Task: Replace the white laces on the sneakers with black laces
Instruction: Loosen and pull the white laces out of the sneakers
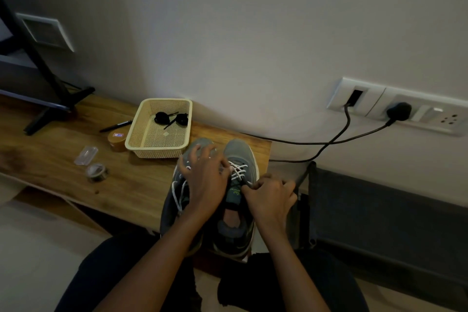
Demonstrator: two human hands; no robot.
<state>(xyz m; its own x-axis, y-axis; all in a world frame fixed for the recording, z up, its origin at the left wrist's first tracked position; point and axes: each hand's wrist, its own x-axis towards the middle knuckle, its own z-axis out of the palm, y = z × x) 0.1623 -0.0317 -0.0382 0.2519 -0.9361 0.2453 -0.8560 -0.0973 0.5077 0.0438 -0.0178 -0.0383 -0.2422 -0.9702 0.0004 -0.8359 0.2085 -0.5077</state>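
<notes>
Two grey sneakers stand side by side at the near right end of the wooden table, toes toward the wall. The right sneaker [239,157] carries crossed white laces [238,171]. My left hand [205,182] lies over the left sneaker [174,208], fingers spread and reaching to the right shoe's laces; loose white lace [177,192] hangs beside it. My right hand [271,197] has its fingers curled at the right sneaker's tongue, pinching the lace end there. Two coiled black laces [172,118] lie in the cream basket [141,132].
A brown tape roll [117,140], a black pen [116,126], a clear plastic case [86,155] and a small round jar [96,172] lie left of the basket. A monitor stand [50,99] is at far left. Black cables [329,143] run from wall sockets. A dark bench [379,210] sits at right.
</notes>
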